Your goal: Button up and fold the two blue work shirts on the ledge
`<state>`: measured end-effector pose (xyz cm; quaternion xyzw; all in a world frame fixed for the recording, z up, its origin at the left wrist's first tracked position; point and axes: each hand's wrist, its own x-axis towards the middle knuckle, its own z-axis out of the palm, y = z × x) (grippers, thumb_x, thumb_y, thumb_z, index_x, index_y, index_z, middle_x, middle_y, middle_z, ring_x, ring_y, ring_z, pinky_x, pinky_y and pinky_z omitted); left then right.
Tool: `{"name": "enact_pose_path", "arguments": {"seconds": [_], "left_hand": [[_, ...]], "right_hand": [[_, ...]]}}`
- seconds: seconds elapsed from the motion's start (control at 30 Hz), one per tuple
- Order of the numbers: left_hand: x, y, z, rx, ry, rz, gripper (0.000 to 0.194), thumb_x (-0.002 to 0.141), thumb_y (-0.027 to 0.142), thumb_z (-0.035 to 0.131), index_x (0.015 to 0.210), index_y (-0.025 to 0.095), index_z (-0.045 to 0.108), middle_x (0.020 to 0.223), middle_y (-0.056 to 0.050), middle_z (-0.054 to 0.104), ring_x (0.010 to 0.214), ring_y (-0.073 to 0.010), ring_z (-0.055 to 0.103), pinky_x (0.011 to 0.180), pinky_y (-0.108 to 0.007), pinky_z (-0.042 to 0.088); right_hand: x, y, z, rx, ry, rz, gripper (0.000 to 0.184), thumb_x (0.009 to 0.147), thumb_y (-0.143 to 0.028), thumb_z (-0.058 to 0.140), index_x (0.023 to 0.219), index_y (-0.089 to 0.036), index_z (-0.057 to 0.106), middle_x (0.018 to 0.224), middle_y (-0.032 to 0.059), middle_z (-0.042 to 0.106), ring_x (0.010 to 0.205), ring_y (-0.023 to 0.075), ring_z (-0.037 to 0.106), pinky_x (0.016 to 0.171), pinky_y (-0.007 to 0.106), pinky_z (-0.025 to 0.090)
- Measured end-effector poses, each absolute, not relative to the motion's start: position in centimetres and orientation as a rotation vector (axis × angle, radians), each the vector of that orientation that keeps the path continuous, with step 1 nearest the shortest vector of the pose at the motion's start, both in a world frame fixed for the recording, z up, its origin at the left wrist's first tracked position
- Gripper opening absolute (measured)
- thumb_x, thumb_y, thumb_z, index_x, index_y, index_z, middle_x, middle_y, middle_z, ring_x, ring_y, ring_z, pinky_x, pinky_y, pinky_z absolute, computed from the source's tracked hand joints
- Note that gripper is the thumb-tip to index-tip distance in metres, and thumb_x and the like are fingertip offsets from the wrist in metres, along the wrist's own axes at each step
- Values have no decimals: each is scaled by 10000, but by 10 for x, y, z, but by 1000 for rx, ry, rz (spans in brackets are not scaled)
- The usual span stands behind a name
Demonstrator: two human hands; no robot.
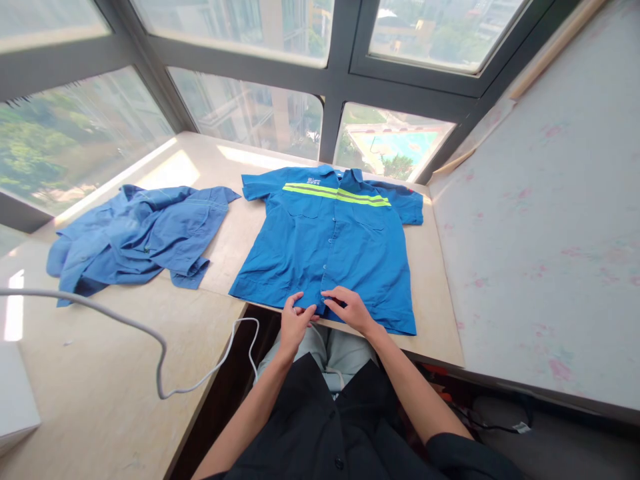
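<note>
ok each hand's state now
Left hand: curled at the bottom of the blue striped fabric shirt, grip unclear.
Right hand: curled there too, grip unclear.

2 blue shirts [375, 260], 2 bare hands [295, 327], 1 black shirt [300, 427], 2 yellow stripes [310, 188], 1 grey cord [55, 293], 1 white box [15, 393], 1 flowered wall [530, 267], at least 6 window panes [260, 110]

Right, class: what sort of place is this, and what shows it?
Probably a room in a home, high up: flowered wallpaper, a pale ledge beneath wide windows, and treetops below.
</note>
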<state>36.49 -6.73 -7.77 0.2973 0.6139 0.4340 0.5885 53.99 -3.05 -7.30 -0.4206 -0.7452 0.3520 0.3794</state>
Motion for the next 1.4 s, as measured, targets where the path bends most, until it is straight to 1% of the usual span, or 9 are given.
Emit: {"name": "enact_pose_path", "arguments": {"seconds": [0.17,0.23,0.4,0.5,0.67,0.83,1.0,1.13,1.4], "left_hand": [[363,-67,-81,876,1486,1107,595,720,370,744,1225,117,557,728,-8,636,670,-144,636,591,-225,479],[362,-66,-82,931,1485,1136,558,727,353,732,1207,115,574,744,-7,630,685,-132,619,641,-235,488],[362,-57,-80,877,1410,1166,560,716,346,732,1191,109,552,748,-6,621,703,-144,637,707,-279,533],[364,-54,-78,787,1348,1142,588,701,354,743,1195,118,530,751,-3,623,683,-152,659,712,-306,565],[368,-57,-75,766,1351,1125,545,702,330,742,1169,119,557,787,-16,630,677,-145,671,714,-301,583],[371,-61,-75,773,1346,1134,527,709,326,738,1163,123,564,766,-12,632,668,-152,677,700,-304,593],[370,-62,-71,774,1340,1125,511,723,308,703,1173,117,556,729,-4,639,670,-169,694,697,-310,598],[371,-62,-67,751,1307,1133,483,714,265,660,1163,116,561,707,5,644,673,-168,698,743,-330,601],[368,-64,-70,780,1305,1136,467,715,222,596,1169,118,556,688,16,645,671,-156,692,777,-335,595]], "right_hand": [[533,-30,-83,-1070,-1924,855,232,942,-317,580,1086,-205,723,872,56,692,740,158,608,710,287,505],[532,-30,-84,-1090,-1886,855,222,942,-307,585,1075,-199,725,873,57,690,760,162,618,720,288,508],[532,-28,-81,-1064,-1809,905,211,954,-307,568,1039,-227,743,961,64,714,914,183,660,837,320,530],[530,-27,-79,-1091,-1770,904,192,939,-301,589,1005,-237,757,950,61,730,895,190,677,831,332,545],[525,-27,-75,-1153,-1691,858,162,910,-271,621,974,-237,765,950,58,741,879,194,684,829,332,552],[522,-29,-78,-1165,-1719,854,167,907,-265,614,966,-234,767,930,54,741,857,192,683,812,329,553],[523,-31,-78,-1185,-1725,881,158,901,-258,620,957,-227,765,930,54,742,849,189,684,791,318,550],[521,-33,-76,-1227,-1665,829,168,906,-272,610,959,-224,761,937,64,741,848,193,683,742,311,552],[513,-38,-77,-1236,-1682,738,169,915,-271,599,958,-231,757,925,62,738,850,193,677,764,318,549]]}}
